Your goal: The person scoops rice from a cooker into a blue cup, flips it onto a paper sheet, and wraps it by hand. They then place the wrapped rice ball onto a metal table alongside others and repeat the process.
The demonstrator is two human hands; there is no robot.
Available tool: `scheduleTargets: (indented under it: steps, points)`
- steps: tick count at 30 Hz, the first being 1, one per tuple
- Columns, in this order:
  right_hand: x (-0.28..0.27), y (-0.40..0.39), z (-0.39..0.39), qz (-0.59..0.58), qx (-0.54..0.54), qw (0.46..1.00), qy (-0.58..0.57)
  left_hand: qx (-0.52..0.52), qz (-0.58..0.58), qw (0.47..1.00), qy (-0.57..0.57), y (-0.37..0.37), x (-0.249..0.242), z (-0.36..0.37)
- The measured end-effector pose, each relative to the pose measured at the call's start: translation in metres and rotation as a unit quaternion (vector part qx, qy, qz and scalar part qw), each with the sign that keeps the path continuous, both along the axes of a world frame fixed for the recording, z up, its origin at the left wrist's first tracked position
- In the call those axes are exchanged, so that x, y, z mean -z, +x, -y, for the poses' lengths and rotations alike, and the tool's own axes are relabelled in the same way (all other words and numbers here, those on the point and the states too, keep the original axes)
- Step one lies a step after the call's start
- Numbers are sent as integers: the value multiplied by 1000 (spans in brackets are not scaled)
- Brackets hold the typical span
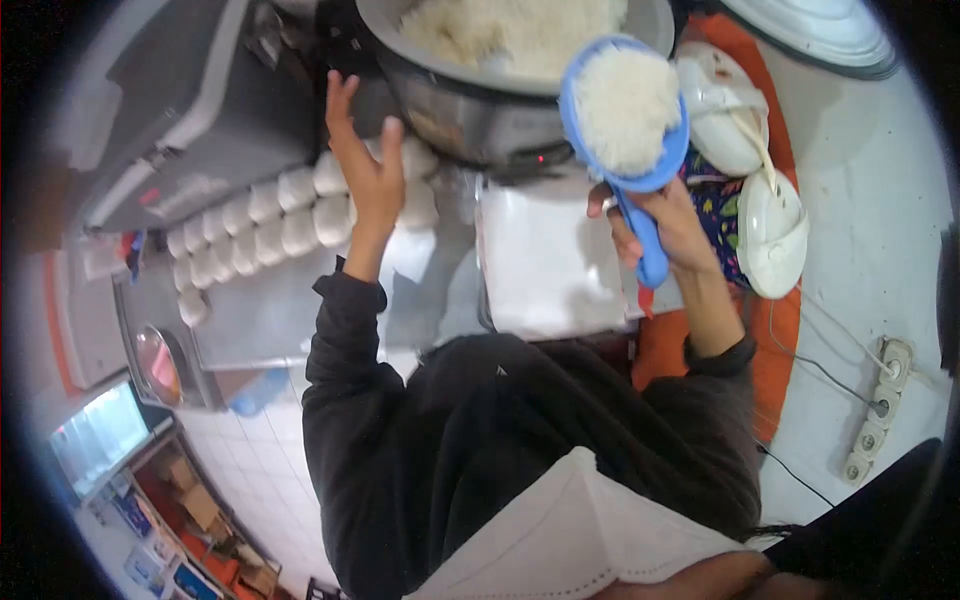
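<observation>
My right hand point(676, 222) grips the handle of a blue rice scoop point(651, 250), its bowl heaped with white cooked rice point(628, 112). The scoop is raised beside the rim of a large rice cooker point(470, 125), whose pot holds more rice point(530, 35). My left hand point(372, 180) is held up with fingers spread and nothing in it, close to rows of small white bundles point(268, 242). Between my hands and body lies a stack of white paper sheets point(550, 262).
At the right, white containers point(773, 235) stand on an orange cloth point(775, 400), near a power strip point(880, 410) with cords plugged in. A round metal lid point(825, 25) sits at the upper right. A large grey box point(190, 110) stands upper left above the metal counter point(260, 335).
</observation>
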State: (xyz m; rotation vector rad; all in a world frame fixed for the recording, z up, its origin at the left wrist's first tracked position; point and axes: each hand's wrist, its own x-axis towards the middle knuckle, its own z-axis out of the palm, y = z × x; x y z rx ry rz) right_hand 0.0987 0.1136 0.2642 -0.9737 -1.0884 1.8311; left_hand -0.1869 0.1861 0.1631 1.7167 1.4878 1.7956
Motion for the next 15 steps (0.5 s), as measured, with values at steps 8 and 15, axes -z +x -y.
scheduleTargets:
  steps: [8,15]
  points:
    - [174,41,99,-52,177,960,-210,308,-342,840,-288,101,134,147]
    - [229,68,91,605,-124,647,447,304,-397,790,-355,104,141,137]
